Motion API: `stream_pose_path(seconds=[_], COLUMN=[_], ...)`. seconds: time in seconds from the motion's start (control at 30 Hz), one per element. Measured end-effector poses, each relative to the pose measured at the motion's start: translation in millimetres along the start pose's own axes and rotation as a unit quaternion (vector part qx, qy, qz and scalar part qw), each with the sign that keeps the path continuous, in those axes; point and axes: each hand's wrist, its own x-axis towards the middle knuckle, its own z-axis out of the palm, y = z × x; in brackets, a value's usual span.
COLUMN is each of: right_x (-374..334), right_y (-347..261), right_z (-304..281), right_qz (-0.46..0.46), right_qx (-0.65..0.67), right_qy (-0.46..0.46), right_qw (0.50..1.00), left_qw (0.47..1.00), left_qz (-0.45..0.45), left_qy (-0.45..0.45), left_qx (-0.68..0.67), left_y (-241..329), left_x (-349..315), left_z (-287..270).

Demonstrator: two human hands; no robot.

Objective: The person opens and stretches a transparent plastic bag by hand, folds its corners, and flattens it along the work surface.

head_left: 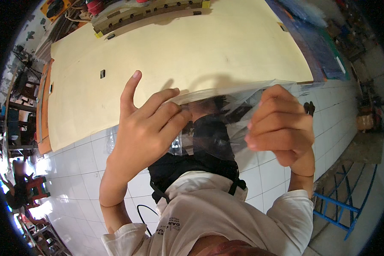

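A thin clear plastic sheet [239, 100] is stretched between my two hands at the near edge of the table, and my dark trousers show through it. My left hand [149, 123] is closed on the sheet's left part, with one finger sticking up and away from the others. On the right, my right hand [281, 126] has its fingers curled round the other end of the sheet. Both thumbs are mostly hidden. Whether the plastic is a single layer or a bag, I cannot tell.
The cream-topped table [192, 51] spreads ahead of me, with a long bar with holes [153, 17] at its far side. Small black pieces [103, 74] lie on it. Plastic sheeting [315, 38] is at far right, a blue metal frame [339, 207] at lower right. Another person [17, 183] is at far left.
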Motion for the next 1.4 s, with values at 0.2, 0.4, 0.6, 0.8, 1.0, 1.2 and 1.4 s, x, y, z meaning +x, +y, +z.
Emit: stream_pose_path(seconds=[0.2,0.4,0.6,0.8,1.0,1.2,1.4], right_x=[1,19,27,28,14,23,23], right_y=[6,46,61,68,47,12,10], right_z=[-10,-8,10,9,-12,-24,-31], right_qz=[0.046,0.114,0.233,0.232,0.211,0.213,0.170], right_qx=[0.122,0.297,0.465,0.466,0.380,0.207,0.106], right_qy=[0.114,-0.051,-0.077,-0.031,-0.012,-0.042,-0.030], right_qw=[0.985,0.947,0.851,0.853,0.901,0.954,0.979], left_qw=[0.993,0.956,0.916,0.908,0.939,0.957,0.966], left_qz=[0.042,0.084,0.066,0.070,0.048,0.055,0.156], left_qy=[0.024,0.026,0.078,0.098,0.110,0.149,0.049], left_qx=[-0.108,-0.280,-0.387,-0.402,-0.324,-0.241,-0.201], left_y=[1,-3,1,-11,-5,0,-9], left_x=[10,28,50,60,58,62,65], left_z=[-20,-20,-11,-6,-7,-10,-24])
